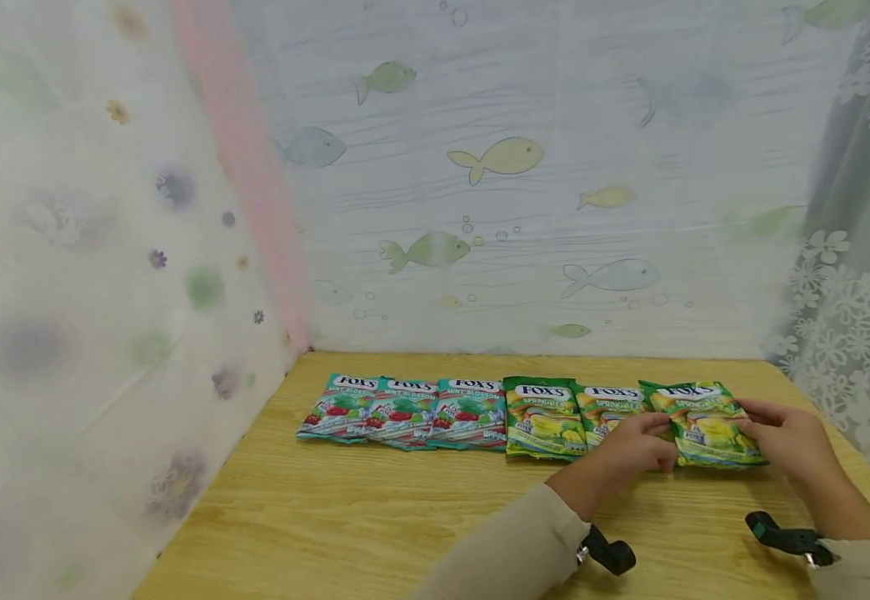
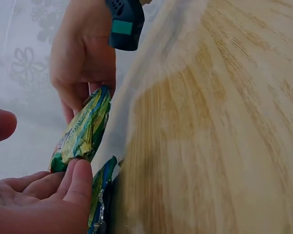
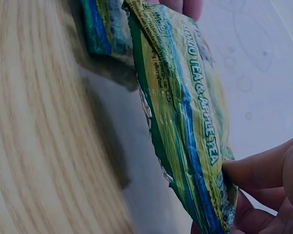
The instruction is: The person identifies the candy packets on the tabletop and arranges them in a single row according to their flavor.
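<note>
A green Fox's Spring Tea candy bag lies at the right end of a row, its lower edge raised off the table in the right wrist view. My right hand pinches its right side, thumb on the printed front and fingers behind. On its left side, fingers of my left hand touch the edge; in the left wrist view the thumb stands apart from the bag. The left hand partly covers a second green bag. Left of that is a third green bag.
Three teal Mint Blossom bags overlap at the left of the row. The wooden table ends at a fish-patterned sheet behind and a flowered sheet on the left. Black straps circle both wrists.
</note>
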Motion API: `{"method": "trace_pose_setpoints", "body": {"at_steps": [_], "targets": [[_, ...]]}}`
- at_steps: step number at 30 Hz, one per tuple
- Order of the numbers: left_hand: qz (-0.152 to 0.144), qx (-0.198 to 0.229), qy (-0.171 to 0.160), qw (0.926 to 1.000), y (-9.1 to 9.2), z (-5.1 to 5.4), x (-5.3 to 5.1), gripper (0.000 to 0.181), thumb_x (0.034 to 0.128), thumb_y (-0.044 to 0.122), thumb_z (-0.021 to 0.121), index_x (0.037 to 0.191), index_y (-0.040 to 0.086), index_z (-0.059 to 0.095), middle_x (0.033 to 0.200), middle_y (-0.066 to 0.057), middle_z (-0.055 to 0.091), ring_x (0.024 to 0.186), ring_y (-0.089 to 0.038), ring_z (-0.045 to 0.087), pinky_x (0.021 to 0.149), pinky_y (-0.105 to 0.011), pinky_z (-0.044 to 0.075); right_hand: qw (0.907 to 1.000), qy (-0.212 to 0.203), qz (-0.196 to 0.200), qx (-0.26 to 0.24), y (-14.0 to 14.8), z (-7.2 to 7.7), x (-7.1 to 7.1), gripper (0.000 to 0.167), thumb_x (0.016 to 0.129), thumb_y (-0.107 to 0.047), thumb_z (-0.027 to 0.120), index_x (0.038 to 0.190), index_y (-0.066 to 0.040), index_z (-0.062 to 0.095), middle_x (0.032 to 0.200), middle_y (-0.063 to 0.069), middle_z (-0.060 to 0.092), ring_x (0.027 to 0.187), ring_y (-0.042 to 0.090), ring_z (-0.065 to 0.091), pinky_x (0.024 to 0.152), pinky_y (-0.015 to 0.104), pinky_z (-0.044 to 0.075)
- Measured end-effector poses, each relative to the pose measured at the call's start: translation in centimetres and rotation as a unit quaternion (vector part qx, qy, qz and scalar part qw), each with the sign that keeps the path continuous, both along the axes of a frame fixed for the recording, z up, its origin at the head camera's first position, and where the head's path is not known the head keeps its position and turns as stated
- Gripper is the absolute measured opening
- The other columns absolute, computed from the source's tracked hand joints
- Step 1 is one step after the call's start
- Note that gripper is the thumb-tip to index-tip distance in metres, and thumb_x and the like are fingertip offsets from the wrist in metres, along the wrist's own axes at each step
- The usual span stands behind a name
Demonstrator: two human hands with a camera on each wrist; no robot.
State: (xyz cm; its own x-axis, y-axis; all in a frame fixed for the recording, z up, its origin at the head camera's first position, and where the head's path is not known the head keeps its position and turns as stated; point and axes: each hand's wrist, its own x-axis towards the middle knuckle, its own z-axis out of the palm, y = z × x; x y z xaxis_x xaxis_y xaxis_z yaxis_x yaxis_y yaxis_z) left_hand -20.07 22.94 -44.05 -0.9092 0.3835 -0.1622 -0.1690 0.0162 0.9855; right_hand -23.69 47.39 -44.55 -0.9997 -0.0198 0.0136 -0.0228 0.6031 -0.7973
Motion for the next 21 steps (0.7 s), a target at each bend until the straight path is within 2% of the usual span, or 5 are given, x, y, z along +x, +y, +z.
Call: {"method": "trace_pose_setpoints", "body": {"at_steps": [4,8,11,18,21], "targets": [[0.008,0.006,-0.01,0.9999,-0.2,0.0,0.1,0.083,0.078,-0.014,0.055,0.156,0.012,0.046,0.156,-0.006,0.051,0.108,-0.013,0.053,0.067,-0.039,0.033,0.9999,-0.012,-0.008,0.003,-0.2,-0.5,-0.3,0.056,0.109,-0.023,0.05,0.152,0.011,0.04,0.149,0.042,0.04,0.123,0.056,0.05,0.065,0.021,0.054],[-0.01,0.004,-0.013,0.9999,-0.7,0.2,0.2,0.084,0.0783,-0.015,0.052,0.158,0.01,0.042,0.16,-0.007,0.046,0.111,-0.015,0.051,0.066,-0.04,0.031,0.9997,-0.022,-0.002,0.01,-0.3,-1.0,-0.4,0.056,0.109,-0.023,0.051,0.151,0.013,0.041,0.146,0.042,0.043,0.122,0.055,0.052,0.066,0.024,0.055],[-0.022,-0.008,-0.011,0.9997,-0.7,0.2,0.3,0.084,0.0796,-0.013,0.053,0.159,0.011,0.041,0.162,-0.006,0.045,0.111,-0.013,0.051,0.07,-0.039,0.034,0.9996,-0.029,-0.003,0.007,-0.3,-1.2,-0.4,0.055,0.109,-0.02,0.051,0.15,0.015,0.041,0.147,0.043,0.043,0.123,0.056,0.051,0.065,0.021,0.055],[-0.024,-0.02,-0.009,0.9995,-0.3,-0.4,0.2,0.075,0.084,-0.01,0.054,0.156,0.01,0.046,0.159,-0.002,0.048,0.097,-0.013,0.05,0.076,-0.038,0.035,0.9991,-0.031,-0.024,0.015,-0.4,-1.6,-0.4,0.054,0.107,-0.019,0.053,0.149,0.015,0.043,0.146,0.041,0.044,0.127,0.058,0.046,0.063,0.017,0.05],[-0.024,-0.01,-0.017,0.9995,-0.2,-0.4,0.0,0.072,0.0857,-0.007,0.056,0.155,0.009,0.046,0.158,0.0,0.049,0.107,-0.012,0.053,0.077,-0.037,0.036,0.999,-0.021,-0.032,0.025,-0.4,-1.7,-0.4,0.053,0.107,-0.018,0.053,0.147,0.015,0.044,0.144,0.041,0.047,0.126,0.057,0.048,0.066,0.022,0.052]]}}
